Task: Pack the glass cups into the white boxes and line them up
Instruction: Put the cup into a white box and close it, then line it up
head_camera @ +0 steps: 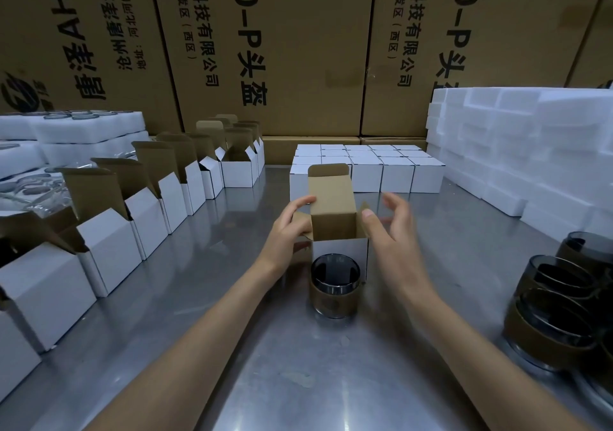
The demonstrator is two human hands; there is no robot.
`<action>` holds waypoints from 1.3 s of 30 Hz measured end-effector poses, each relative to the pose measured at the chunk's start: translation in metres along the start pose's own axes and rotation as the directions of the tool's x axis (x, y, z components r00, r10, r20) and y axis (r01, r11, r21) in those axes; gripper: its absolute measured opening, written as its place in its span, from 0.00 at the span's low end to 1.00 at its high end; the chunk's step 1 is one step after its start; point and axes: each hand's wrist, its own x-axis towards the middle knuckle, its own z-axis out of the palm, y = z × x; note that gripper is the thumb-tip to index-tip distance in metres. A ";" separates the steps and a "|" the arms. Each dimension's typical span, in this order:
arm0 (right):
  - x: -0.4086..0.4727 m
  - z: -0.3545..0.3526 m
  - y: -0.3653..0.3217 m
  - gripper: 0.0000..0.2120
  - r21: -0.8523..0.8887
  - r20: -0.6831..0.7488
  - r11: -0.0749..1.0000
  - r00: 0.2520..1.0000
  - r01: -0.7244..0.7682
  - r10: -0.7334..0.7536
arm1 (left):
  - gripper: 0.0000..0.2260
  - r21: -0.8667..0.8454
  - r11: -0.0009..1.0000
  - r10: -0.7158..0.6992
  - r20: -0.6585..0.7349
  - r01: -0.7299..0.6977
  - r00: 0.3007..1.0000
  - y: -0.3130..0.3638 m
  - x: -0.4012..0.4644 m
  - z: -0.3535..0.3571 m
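Open box (340,248) btwn hands: L hand (292,228) grips flap, R hand (389,228) released.

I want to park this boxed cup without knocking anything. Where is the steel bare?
Bare steel table lies between the row of open boxes and the left hand, and near you between both forearms. Crowded: the closed boxes behind, foam blocks and glass cups on the right.

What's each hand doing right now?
Left hand: grips the side flap of the open white box.
Right hand: open, fingers spread beside the box, holding nothing.
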 end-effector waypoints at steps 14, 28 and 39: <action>-0.030 -0.008 -0.039 0.15 -0.489 0.658 0.523 0.688 0.698 -0.304 | 0.25 0.049 0.998 0.038 0.014 -0.039 0.999 -0.003 0.002 -0.001; -0.014 0.004 -0.017 0.09 -0.617 0.083 0.580 0.777 0.531 -0.623 | 0.19 0.036 0.998 0.044 0.027 -0.045 0.999 0.001 -0.003 0.001; -0.006 0.006 -0.002 0.16 -0.645 0.225 0.556 0.826 0.523 -0.516 | 0.23 0.036 0.998 0.055 0.022 -0.056 0.998 0.000 -0.003 0.002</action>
